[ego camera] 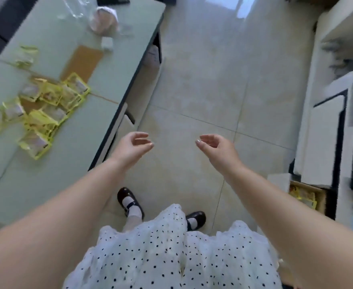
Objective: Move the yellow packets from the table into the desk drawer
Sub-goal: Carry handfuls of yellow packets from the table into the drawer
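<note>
Several yellow packets point(44, 113) lie in a loose heap on the pale green glass table point(71, 155) at the left. One more packet point(26, 56) lies apart, farther back on the table. At the lower right, an open desk drawer point(306, 196) holds a few yellow packets. My left hand point(135, 146) hovers over the floor just right of the table's edge, fingers curled apart and empty. My right hand point(215, 148) floats over the floor mid-frame, also empty with fingers apart.
A brown card point(81, 61), a small white box point(106, 43) and a pink bundle in clear plastic point(102, 19) lie on the table's far part. White desk furniture point(325, 130) lines the right side. Tiled floor point(213, 80) runs between. My shoes point(129, 202) stand below.
</note>
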`<state>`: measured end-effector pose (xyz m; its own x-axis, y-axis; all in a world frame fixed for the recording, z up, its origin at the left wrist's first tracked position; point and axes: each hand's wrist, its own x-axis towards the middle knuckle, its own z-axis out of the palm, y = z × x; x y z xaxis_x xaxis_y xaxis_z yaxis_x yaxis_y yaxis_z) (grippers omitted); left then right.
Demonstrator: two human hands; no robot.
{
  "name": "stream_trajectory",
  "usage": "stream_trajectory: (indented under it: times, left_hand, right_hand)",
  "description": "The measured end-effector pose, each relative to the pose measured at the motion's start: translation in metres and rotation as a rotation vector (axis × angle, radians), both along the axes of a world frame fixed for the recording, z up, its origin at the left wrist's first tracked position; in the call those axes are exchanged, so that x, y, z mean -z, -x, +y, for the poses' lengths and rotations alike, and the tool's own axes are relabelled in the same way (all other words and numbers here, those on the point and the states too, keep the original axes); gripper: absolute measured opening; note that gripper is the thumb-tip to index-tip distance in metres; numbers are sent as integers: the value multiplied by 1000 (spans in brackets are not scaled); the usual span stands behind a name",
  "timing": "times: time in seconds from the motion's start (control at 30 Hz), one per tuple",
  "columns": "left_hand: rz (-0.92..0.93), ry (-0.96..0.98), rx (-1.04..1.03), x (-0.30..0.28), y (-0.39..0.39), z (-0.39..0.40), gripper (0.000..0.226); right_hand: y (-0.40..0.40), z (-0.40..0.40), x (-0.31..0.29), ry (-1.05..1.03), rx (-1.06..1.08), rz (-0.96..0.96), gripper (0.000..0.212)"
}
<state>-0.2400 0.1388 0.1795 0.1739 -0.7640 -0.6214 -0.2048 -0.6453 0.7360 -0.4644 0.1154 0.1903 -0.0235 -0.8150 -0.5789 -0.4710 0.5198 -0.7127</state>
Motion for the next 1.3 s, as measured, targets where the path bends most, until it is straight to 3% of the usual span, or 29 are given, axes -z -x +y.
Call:
stream_trajectory:
  times: [0.4,0.83,0.97,1.17,1.3]
  left_hand:
    - [26,-46,-543,36,-283,43,25]
    - [64,-180,-1003,134,-391,34,16]
    - [-27,-238,-1025,172,-408,9,27]
    - [-330,-439,-1072,226,-415,-9,68]
    - [-391,-494,-1118,249,-412,-14,83]
  right_hand:
    - [-299,-51,37,-74,-448,68,30]
    - [-456,-139,107,-3,-895,277,38]
    - [-503,-181,142,26,-1008,344,42]
    - [-555,-225,195,185,-1135,446,55]
    - [-584,-244,222,251,-1114,436,57]
